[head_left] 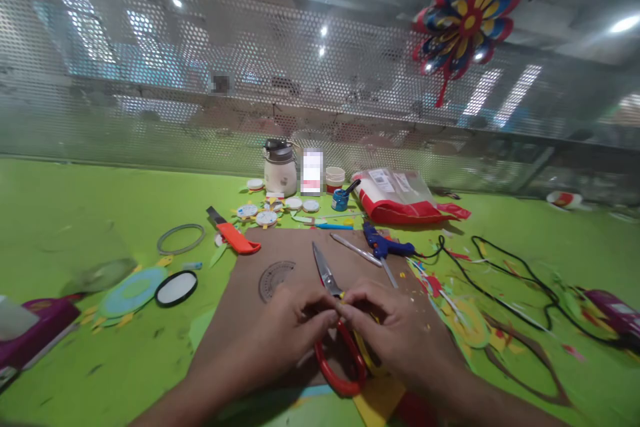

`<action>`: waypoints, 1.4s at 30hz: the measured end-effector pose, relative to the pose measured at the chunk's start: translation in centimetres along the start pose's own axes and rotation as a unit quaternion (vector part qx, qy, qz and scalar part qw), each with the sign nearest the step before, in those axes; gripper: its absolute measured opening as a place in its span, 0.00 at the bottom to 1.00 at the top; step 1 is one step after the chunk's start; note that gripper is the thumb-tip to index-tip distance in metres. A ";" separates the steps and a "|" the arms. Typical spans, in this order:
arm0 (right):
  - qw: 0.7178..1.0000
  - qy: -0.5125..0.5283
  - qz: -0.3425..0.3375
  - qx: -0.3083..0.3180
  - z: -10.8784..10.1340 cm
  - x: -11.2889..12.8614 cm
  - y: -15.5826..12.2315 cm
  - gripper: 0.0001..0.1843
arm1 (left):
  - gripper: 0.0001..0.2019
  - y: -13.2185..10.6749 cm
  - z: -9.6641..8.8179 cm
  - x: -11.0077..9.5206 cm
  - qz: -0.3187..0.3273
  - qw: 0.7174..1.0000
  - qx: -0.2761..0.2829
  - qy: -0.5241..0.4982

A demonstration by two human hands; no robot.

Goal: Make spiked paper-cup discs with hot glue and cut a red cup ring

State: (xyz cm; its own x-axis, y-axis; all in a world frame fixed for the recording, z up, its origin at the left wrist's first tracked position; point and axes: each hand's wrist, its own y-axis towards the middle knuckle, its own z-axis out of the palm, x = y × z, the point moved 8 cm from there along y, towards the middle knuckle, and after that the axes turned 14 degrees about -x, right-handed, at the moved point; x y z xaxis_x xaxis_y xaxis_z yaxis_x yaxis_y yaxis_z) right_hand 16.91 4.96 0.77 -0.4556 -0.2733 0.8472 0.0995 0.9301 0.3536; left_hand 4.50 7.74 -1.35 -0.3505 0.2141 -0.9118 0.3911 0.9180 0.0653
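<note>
My left hand [307, 320] and my right hand [383, 323] meet at the fingertips over a brown board [225, 320]. Both are closed in a pinch, and whatever small thing sits between the fingers is too hidden to name. Beneath them lie scissors [324, 268], blades pointing away, with a red handle loop [341, 373] in front of the fingers. A yellow part shows beside my right hand, partly covered. A dark printed semicircle [273, 280] marks the board left of the blades. Yellow paper [377, 403] lies at the near edge.
A blue glue gun [385, 243] with a black cord and a silver pen [355, 249] lie beyond my hands. Left are an orange-handled cutter [240, 239] and a black-rimmed disc [176, 289]. Behind stand a jug [280, 170], a blue jar [340, 200] and a red-white bag [400, 200]. Paper scraps litter the right.
</note>
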 end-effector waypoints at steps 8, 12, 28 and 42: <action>1.000 -0.017 -0.018 -0.003 -0.1 -0.5 -0.5 0.12 | 0.08 -0.1 -0.1 -0.1 0.011 0.999 0.002 0.036; 0.998 -0.041 -0.011 0.048 0.4 -0.8 -0.8 0.12 | 0.08 -0.2 -0.1 0.0 0.014 0.999 -0.002 0.045; 0.997 -0.057 -0.006 0.043 0.4 -1.0 -1.0 0.14 | 0.07 -0.4 -0.1 0.3 0.039 0.994 -0.019 0.100; 0.999 -0.044 -0.003 0.003 -0.3 -0.5 -1.0 0.15 | 0.06 -0.5 -0.4 -0.4 0.074 0.992 -0.019 0.105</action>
State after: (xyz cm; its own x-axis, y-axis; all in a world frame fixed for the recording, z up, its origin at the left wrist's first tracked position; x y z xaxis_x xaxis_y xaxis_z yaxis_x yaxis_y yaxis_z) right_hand 17.32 4.11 0.07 -0.5326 -0.2560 0.8067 0.0915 0.9301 0.3556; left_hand 4.15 7.34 -0.84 -0.4632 0.4078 -0.7868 0.4200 0.8828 0.2103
